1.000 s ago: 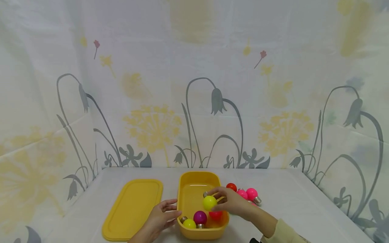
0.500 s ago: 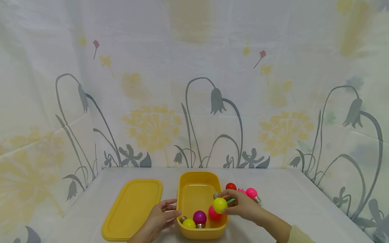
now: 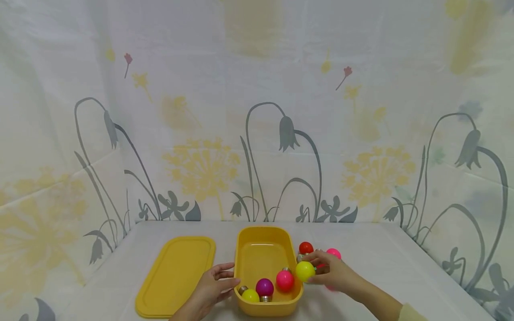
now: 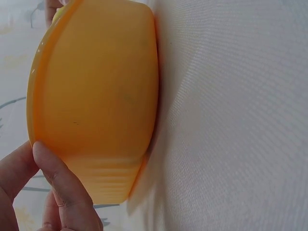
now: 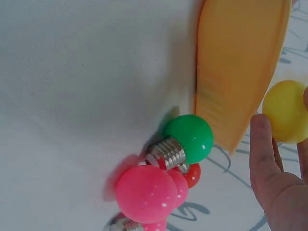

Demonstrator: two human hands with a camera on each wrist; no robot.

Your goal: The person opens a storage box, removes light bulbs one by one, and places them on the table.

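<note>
My left hand (image 3: pixel 210 287) holds the near left side of a yellow plastic box (image 3: pixel 257 254), thumb and a finger at its rim, as the left wrist view also shows. My right hand (image 3: pixel 333 273) pinches a yellow round light bulb (image 3: pixel 305 271) in the air over the box's right rim. In the right wrist view, the fingers grip this yellow bulb (image 5: pixel 285 110) above the box wall (image 5: pixel 236 72). Inside the box's near end lie another yellow bulb (image 3: pixel 250 295), a purple bulb (image 3: pixel 264 287) and a pink-red bulb (image 3: pixel 285 281).
The yellow lid (image 3: pixel 176 276) lies flat left of the box. Right of it sit loose bulbs: a red one (image 3: pixel 306 248), a green one (image 5: pixel 190 138) and several pink ones (image 5: pixel 147 193), partly behind the right hand. A flowered cloth backdrop (image 3: pixel 257 111) stands behind the white table.
My right hand has carried the yellow bulb rightward from over the box's inside to its right rim, uncovering the pink-red bulb. My left hand has stayed at the rim.
</note>
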